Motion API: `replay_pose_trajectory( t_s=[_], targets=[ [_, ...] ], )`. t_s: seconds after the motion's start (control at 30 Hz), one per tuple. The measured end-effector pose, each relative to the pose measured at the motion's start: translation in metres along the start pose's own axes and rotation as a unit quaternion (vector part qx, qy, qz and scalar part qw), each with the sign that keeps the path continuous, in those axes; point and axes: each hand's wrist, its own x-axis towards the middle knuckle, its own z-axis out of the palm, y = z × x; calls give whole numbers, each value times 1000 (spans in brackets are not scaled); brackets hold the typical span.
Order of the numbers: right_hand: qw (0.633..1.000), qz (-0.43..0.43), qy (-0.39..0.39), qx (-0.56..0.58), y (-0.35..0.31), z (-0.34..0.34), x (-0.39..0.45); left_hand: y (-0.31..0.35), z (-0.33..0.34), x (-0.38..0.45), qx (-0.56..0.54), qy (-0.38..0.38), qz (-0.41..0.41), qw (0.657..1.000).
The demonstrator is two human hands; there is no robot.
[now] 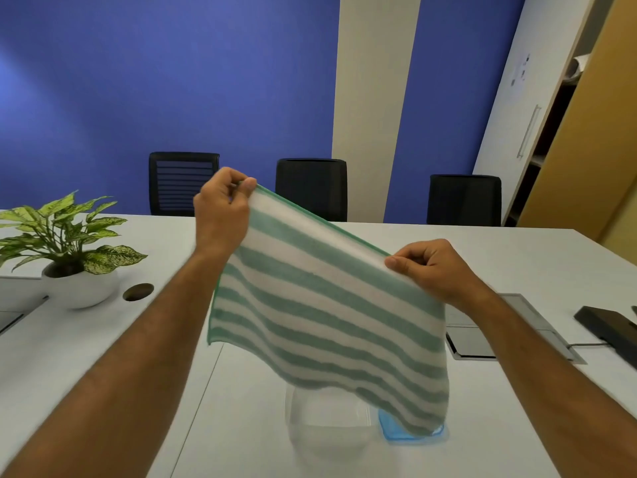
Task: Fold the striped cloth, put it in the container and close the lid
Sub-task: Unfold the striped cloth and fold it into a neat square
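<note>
A green and white striped cloth (324,312) hangs spread out in the air above the white table (448,243). My left hand (222,208) pinches its upper left corner, held higher. My right hand (434,267) pinches the upper right corner, lower and nearer. Below the cloth stands a clear plastic container (327,422), open, its far side hidden by the cloth. A blue lid (393,431) lies flat on the table to the right of the container, mostly covered by the cloth's hanging lower corner.
A potted plant in a white bowl (79,284) stands at the left, beside a round cable hole (138,292). A metal cable hatch (510,336) and a black device (610,331) lie at the right. Three black chairs (312,188) stand behind the table.
</note>
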Motion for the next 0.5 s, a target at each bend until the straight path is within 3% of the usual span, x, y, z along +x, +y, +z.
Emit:
replay_pose_trajectory(
  t_s=[0.5],
  targets=[
    [982,62,3,-179,68,-41,0,-70,-44,1,74,100,-80,989]
  ],
)
